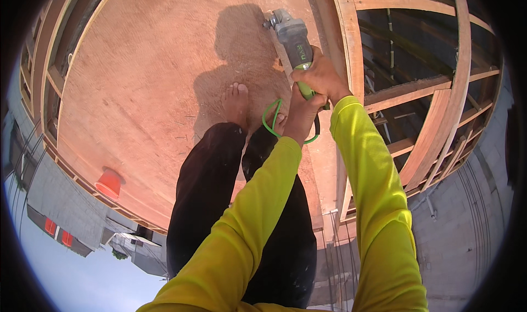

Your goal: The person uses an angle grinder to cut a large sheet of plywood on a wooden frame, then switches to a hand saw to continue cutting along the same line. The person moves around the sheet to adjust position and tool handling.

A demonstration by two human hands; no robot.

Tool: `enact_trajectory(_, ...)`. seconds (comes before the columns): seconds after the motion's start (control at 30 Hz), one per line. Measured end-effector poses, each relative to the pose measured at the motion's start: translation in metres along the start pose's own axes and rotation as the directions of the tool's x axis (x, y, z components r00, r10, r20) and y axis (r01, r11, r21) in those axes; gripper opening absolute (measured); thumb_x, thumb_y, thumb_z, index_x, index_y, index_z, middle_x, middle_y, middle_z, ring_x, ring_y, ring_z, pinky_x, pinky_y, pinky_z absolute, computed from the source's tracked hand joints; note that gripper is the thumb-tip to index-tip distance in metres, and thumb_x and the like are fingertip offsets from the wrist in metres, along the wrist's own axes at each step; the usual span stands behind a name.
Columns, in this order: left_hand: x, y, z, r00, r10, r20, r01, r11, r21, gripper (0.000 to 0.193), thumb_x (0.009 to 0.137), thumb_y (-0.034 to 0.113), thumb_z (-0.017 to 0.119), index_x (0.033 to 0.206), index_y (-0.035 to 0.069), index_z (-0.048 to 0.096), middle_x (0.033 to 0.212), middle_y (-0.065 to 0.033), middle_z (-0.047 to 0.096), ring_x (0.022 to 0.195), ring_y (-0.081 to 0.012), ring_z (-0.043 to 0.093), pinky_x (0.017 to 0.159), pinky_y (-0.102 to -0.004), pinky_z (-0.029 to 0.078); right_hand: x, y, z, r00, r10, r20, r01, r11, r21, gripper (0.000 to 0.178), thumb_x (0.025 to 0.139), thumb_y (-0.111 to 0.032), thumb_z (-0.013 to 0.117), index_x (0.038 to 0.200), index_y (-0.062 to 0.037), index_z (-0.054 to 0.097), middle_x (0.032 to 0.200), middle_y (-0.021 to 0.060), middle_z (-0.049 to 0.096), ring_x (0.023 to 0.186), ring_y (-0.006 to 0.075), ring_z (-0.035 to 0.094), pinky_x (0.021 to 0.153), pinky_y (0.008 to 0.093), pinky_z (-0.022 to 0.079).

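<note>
Both my hands are closed around an angle grinder (pixel 292 39) with a dark grey head and a green rear body. My right hand (pixel 325 78) wraps the middle of the body. Below it, my left hand (pixel 301 114) grips the rear end, and the two hands touch. The grinder's head points away from me, with its metal spindle (pixel 268 23) turned to the left; I see no disc on it. A green cord (pixel 265 120) loops beside my left wrist. Whether the tool is running, I cannot tell.
My bare feet (pixel 237 100) stand on a reddish plywood deck (pixel 137 87). A long timber beam (pixel 347 37) runs along its right side; past it, an open wooden frame (pixel 406 95) has deep gaps. An orange bucket (pixel 108 183) sits near the deck's lower left edge.
</note>
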State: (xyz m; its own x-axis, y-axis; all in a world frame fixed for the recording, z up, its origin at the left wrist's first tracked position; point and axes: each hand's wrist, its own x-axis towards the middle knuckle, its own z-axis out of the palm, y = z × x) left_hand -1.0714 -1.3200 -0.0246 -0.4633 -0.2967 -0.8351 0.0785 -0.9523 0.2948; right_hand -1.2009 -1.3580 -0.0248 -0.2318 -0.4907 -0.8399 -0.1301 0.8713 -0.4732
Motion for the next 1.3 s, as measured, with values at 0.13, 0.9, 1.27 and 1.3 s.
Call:
enact_trajectory(0.13, -0.009, -0.010, -0.002, 1.000, 0.002, -0.020, -0.001, 0.999, 0.036, 0.063, 0.083, 0.003, 0.067, 0.140, 0.009, 0.041, 0.125, -0.0075, 0.055, 0.113, -0.0210, 0.062, 0.094, -0.0359, 0.056, -0.006, 0.020, 0.009, 1.000, 0.014, 0.003, -0.014, 1.000, 0.016, 0.089, 0.072, -0.022, 0.079, 0.145, 0.0067, 0.038, 0.120, 0.0289, 0.066, 0.114, 0.0387, 0.067, 0.099, 0.0387, 0.052)
enact_trajectory(0.9, -0.022, -0.045, -0.009, 0.999, 0.045, -0.004, -0.042, 0.960, 0.278, 0.073, 0.076, 0.005, 0.071, 0.141, 0.006, 0.036, 0.115, -0.0079, 0.057, 0.100, -0.0182, 0.060, 0.083, -0.0337, 0.055, -0.032, 0.073, 0.022, 0.989, -0.092, -0.116, 0.115, 0.970, 0.212, 0.094, 0.069, -0.023, 0.078, 0.150, 0.0042, 0.037, 0.123, 0.0283, 0.066, 0.115, 0.0393, 0.066, 0.101, 0.0393, 0.050)
enact_trajectory(1.27, 0.001, -0.039, -0.006, 0.981, 0.171, 0.087, -0.182, 0.972, 0.145, 0.059, 0.080, 0.004, 0.067, 0.131, 0.005, 0.039, 0.106, -0.0068, 0.058, 0.089, -0.0153, 0.062, 0.076, -0.0317, 0.055, -0.004, 0.066, 0.016, 0.969, -0.206, -0.134, 0.220, 0.971, 0.096, 0.089, 0.066, -0.026, 0.074, 0.145, 0.0056, 0.045, 0.120, 0.0242, 0.066, 0.108, 0.0325, 0.067, 0.095, 0.0375, 0.052)
enact_trajectory(1.3, 0.004, -0.038, -0.006, 0.982, 0.171, 0.084, -0.182, 0.971, 0.153, 0.058, 0.079, 0.004, 0.067, 0.130, 0.005, 0.039, 0.105, -0.0067, 0.058, 0.088, -0.0154, 0.062, 0.076, -0.0320, 0.055, -0.001, 0.067, 0.015, 0.966, -0.221, -0.132, 0.235, 0.967, 0.101, 0.089, 0.066, -0.026, 0.075, 0.145, 0.0053, 0.045, 0.120, 0.0241, 0.067, 0.108, 0.0324, 0.067, 0.095, 0.0375, 0.052)
